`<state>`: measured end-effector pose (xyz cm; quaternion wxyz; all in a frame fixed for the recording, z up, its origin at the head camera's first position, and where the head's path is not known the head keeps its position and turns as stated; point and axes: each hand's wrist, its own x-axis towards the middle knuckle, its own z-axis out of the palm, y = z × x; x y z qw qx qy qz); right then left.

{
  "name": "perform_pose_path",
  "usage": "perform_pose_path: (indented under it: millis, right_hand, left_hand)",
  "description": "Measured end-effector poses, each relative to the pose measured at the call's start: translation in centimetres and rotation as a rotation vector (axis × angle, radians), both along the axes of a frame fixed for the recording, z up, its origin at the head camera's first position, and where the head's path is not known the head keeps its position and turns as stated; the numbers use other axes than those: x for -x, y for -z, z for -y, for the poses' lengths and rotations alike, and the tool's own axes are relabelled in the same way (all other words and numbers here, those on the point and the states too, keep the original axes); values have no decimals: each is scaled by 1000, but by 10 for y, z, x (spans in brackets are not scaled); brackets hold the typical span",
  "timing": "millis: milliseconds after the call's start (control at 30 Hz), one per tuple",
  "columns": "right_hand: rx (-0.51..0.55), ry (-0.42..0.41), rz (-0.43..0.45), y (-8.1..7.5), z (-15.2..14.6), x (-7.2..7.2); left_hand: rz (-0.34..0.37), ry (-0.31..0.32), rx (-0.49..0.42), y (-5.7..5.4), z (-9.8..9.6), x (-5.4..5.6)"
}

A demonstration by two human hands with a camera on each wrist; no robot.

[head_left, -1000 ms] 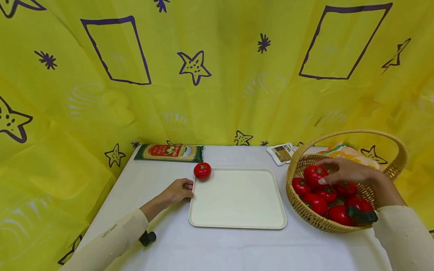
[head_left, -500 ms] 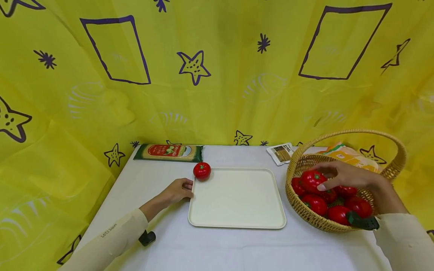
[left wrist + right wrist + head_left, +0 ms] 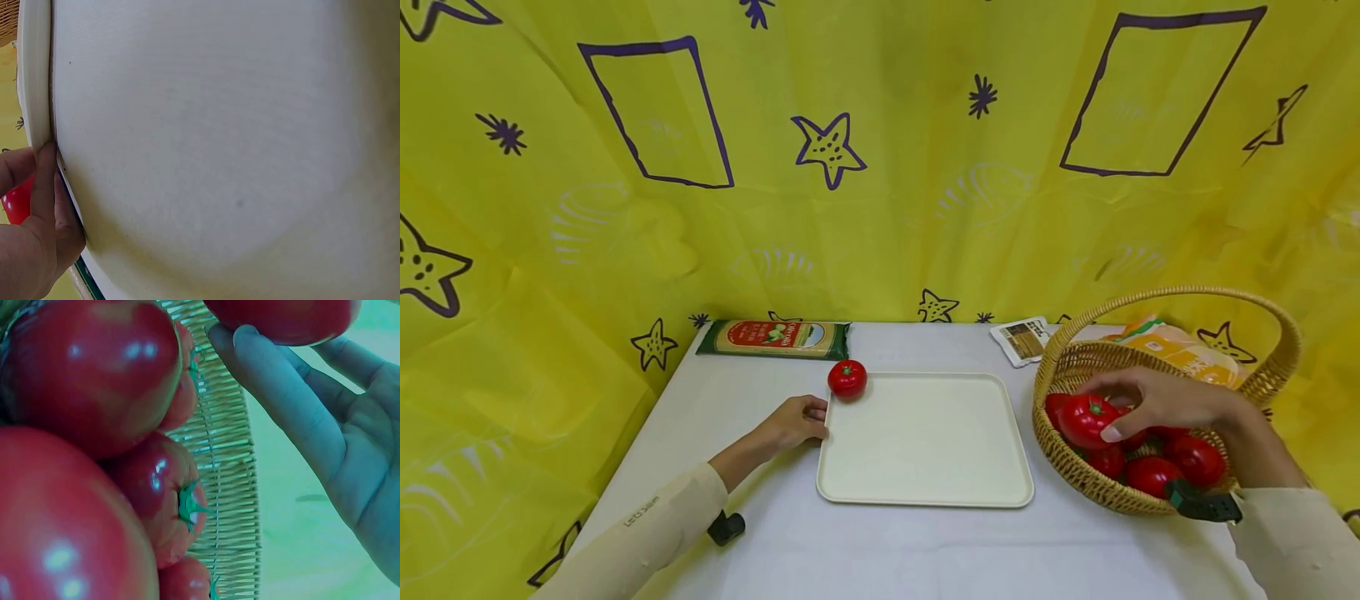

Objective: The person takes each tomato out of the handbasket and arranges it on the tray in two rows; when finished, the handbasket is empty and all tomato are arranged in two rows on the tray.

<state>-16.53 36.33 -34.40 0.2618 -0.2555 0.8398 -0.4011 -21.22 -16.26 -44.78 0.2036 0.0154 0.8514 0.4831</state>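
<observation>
My right hand point(image 3: 1165, 400) grips a red tomato point(image 3: 1088, 421) with thumb and fingers, over the left part of the wicker basket point(image 3: 1075, 479). In the right wrist view that tomato point(image 3: 287, 319) is partly cut off at the top, with the thumb pressed against its underside. Several more tomatoes point(image 3: 1197, 460) lie in the basket below the hand. On the left, my left hand point(image 3: 793, 422) pinches the left rim of a cream rectangular tray point(image 3: 925, 442); the left wrist view shows its fingertips at the tray rim point(image 3: 39, 94). One tomato point(image 3: 847, 380) sits at the tray's far left corner.
A green and tan packet point(image 3: 778, 338) lies behind the tray at the back left. A small white pouch point(image 3: 1025, 340) rests at the back right, and an orange bag point(image 3: 1187, 346) is behind the basket. The basket's tall handle point(image 3: 1180, 292) arches above it.
My right hand has taken hold of a tomato and brought it slightly left and nearer to me, over the basket's left part. The left hand and tray have stayed in place.
</observation>
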Motion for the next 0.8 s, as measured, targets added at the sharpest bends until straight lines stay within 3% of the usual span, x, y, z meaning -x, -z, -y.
perform_pose_path:
  millis: [167,533,800]
  right_hand:
    - [43,-21,96,0,5,-3]
    - [40,-76,107,-3,24,-8]
    - [114,-144,179,2,44,-8]
  left_hand:
    - [5,-2,-7,0,0,0]
    - [19,-9,2,1,0,2]
    - [23,-16,-2,2,0,2]
